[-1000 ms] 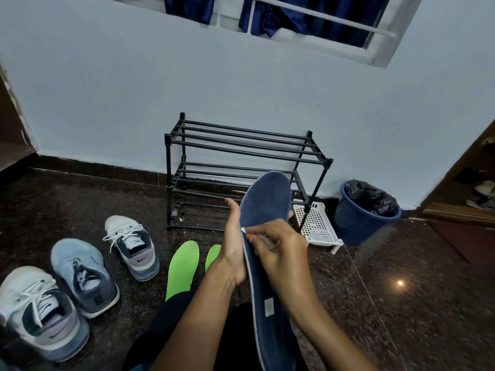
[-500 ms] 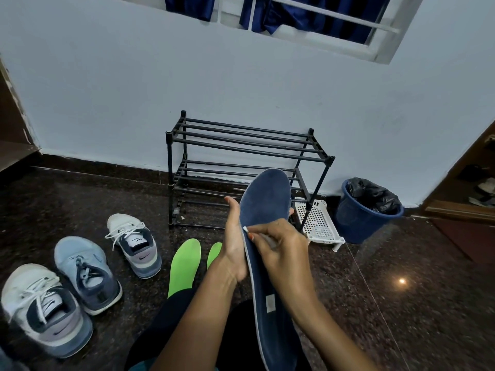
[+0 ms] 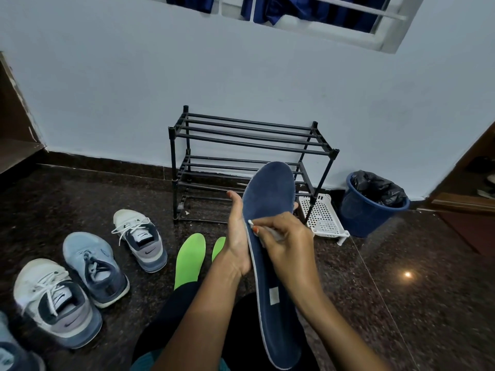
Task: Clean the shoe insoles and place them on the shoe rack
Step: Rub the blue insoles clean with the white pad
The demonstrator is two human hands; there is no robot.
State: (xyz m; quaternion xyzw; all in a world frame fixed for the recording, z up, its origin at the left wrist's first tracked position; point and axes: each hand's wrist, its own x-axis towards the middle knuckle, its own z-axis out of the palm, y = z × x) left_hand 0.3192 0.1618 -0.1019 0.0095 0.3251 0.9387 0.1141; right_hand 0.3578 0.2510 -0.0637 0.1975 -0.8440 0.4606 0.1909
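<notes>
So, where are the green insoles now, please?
In the head view, the green insoles lie on the floor left of centre, between the white sneaker and the left hand, in front of the shoe rack.

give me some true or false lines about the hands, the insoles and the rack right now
1. The left hand holds a blue insole with its toe end up. True.
2. The right hand pinches a white-tipped stick against that insole. True.
3. The green insoles lie on the shoe rack. False: they lie on the floor in front of it.
4. The blue bin stands left of the rack. False: it stands to the rack's right.
</notes>
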